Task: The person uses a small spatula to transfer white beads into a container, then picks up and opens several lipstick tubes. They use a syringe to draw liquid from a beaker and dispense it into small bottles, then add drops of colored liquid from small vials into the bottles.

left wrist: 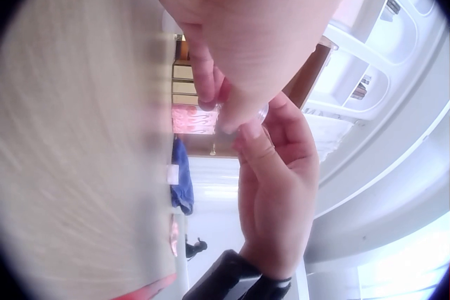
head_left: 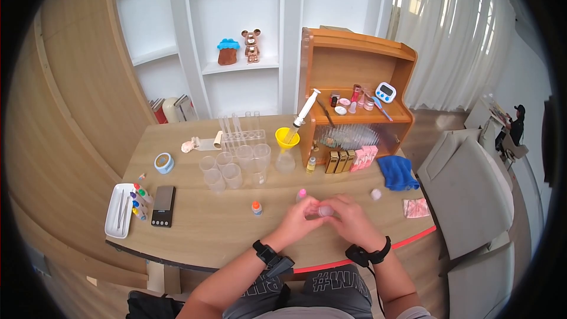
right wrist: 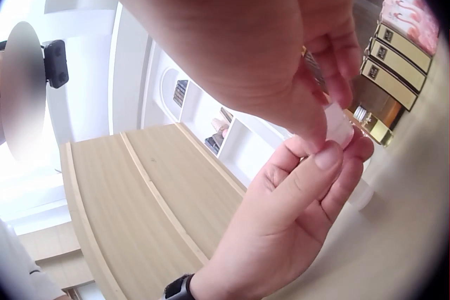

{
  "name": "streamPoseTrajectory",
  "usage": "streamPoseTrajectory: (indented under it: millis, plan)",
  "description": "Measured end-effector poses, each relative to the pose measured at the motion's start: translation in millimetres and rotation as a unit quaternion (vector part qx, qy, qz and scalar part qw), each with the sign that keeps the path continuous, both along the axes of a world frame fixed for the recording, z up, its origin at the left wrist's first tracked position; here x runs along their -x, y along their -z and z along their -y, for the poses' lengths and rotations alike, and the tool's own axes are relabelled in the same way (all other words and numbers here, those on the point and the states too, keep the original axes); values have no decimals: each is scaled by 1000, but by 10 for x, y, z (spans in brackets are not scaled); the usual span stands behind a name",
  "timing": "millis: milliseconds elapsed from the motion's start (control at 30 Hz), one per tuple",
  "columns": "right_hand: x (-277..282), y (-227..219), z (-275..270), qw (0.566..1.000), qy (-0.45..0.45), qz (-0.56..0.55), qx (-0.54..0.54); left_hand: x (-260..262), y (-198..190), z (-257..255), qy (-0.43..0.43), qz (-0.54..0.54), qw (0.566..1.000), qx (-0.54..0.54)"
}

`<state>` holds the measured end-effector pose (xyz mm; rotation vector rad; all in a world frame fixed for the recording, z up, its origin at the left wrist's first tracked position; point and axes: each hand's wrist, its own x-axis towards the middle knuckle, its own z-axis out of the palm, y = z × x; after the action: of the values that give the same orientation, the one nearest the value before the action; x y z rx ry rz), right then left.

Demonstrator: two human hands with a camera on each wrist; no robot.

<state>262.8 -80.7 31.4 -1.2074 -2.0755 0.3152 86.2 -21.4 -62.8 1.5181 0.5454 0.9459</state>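
Both hands meet over the near right part of the table, round one small translucent, pinkish-white container (head_left: 325, 211). My left hand (head_left: 300, 217) pinches it between thumb and fingers from the left. From the other side my right hand (head_left: 352, 220) holds it too, thumb and fingers curled. In the right wrist view, the clear wall of the container (right wrist: 338, 125) shows between the fingertips, and the rest is hidden by fingers. Just behind the left hand stands a small bottle with a pink cap (head_left: 302, 194). An orange-capped bottle (head_left: 257, 207) stands farther left.
Clear plastic cups (head_left: 232, 175), a flask with a yellow funnel (head_left: 287, 137) and a test tube rack (head_left: 245, 136) stand behind. At left are a scale (head_left: 163, 207) and white tray (head_left: 112, 228). Right are a small white round thing (head_left: 376, 194), blue cloth (head_left: 398, 172) and wooden cabinet (head_left: 360, 59).
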Motion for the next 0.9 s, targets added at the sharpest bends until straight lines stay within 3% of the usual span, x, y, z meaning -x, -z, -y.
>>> streamPoseTrajectory:
  millis: [200, 300, 400, 500, 600, 800, 900]
  plan:
    - [-126, -40, -53, 998, -1, -66, 5, -12, -95, 20, 10, 31, 999, 9]
    - [-225, -131, -90, 982, 49, -147, 107, -2, -100, 15, 17, 13, 999, 27]
    - [-433, 209, -346, 944, 52, -265, 192, -9, -112, 20, 20, 12, 999, 25]
    - [-504, 435, -525, 939, 98, -227, 239, -23, -89, 26, 11, -2, 1000, 18]
    - [-359, 321, -534, 965, 126, -56, 222, 17, -167, 41, 25, -14, 998, 61]
    - [-457, 627, -591, 995, 69, 56, 40, 42, -141, 50, 22, -12, 997, 75]
    - [-377, 363, -431, 967, 23, -177, 184, 38, -203, 74, 5, -8, 996, 86]
